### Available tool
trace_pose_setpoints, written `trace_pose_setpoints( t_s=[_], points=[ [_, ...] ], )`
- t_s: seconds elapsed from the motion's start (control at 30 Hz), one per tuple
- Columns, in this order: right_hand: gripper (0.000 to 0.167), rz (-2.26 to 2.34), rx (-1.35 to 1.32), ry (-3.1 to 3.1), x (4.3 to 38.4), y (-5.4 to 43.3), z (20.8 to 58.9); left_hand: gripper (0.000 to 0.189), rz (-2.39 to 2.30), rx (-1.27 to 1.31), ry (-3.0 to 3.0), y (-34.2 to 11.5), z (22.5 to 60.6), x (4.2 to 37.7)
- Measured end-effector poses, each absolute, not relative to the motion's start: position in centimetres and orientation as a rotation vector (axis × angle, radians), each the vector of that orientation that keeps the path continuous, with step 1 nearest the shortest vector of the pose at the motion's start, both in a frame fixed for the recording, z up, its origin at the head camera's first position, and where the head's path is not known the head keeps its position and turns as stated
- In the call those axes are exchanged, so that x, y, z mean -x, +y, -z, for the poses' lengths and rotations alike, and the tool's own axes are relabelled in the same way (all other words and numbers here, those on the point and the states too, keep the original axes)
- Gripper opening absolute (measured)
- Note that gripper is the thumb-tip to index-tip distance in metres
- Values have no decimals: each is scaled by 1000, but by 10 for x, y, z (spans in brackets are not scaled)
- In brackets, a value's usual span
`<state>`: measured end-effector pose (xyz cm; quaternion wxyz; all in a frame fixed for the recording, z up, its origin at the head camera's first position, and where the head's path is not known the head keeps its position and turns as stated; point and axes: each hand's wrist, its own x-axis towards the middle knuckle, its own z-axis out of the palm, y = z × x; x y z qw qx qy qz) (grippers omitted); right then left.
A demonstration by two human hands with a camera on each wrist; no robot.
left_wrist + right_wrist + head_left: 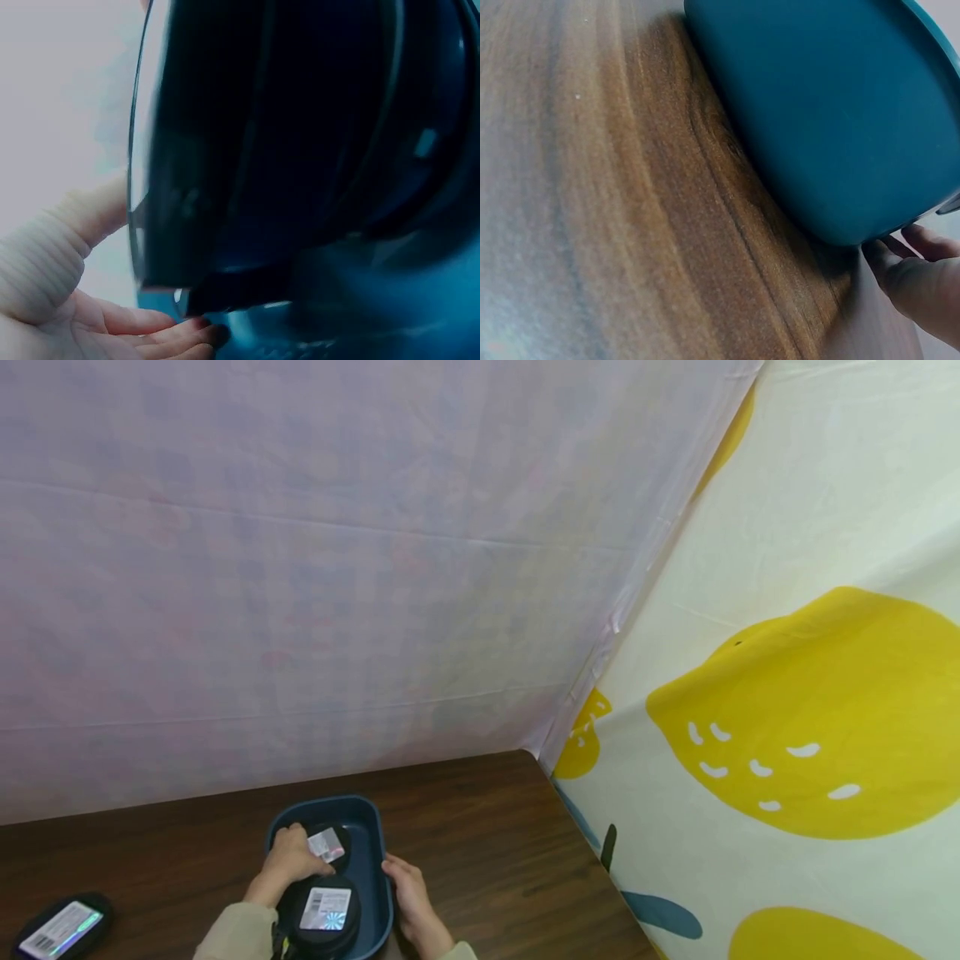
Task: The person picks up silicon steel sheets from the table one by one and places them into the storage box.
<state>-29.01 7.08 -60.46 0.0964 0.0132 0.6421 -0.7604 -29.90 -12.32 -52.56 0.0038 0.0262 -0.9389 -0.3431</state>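
A deep blue rectangular tub (371, 893) sits on the wooden table with black round lidded containers inside. My left hand (288, 860) reaches into it and grips the farther black container (339, 839), which carries a pale label; its fingertips are partly hidden. The nearer black container (318, 893), with a barcode label, lies beside that wrist. In the left wrist view a dark container (315, 135) covers much of my thumb and fingers. At the tub's right side, my right hand (412, 902) holds the wall near the rim. The right wrist view shows its fingers (922, 247) against the tub's edge.
Another black round container (86, 906) with a barcode label lies on the table (495, 852) at the far left. A pale cloth (300, 610) hangs behind the table, and a lemon-print cloth (750, 552) hangs along its right edge.
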Motion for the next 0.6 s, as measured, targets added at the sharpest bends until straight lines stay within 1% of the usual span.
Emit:
trace_pose_setpoints(
  t_s=[0.2,0.4,0.6],
  points=[
    [44,2278,-29,1875,288,70,603,76,1091,-57,-2882,-128,513,294],
    [44,2292,-6,1861,286,70,602,72,1182,-4,-2715,-144,502,284],
    [45,2277,-14,1871,286,71,601,70,1175,-13,-2470,-166,503,268]
  ],
)
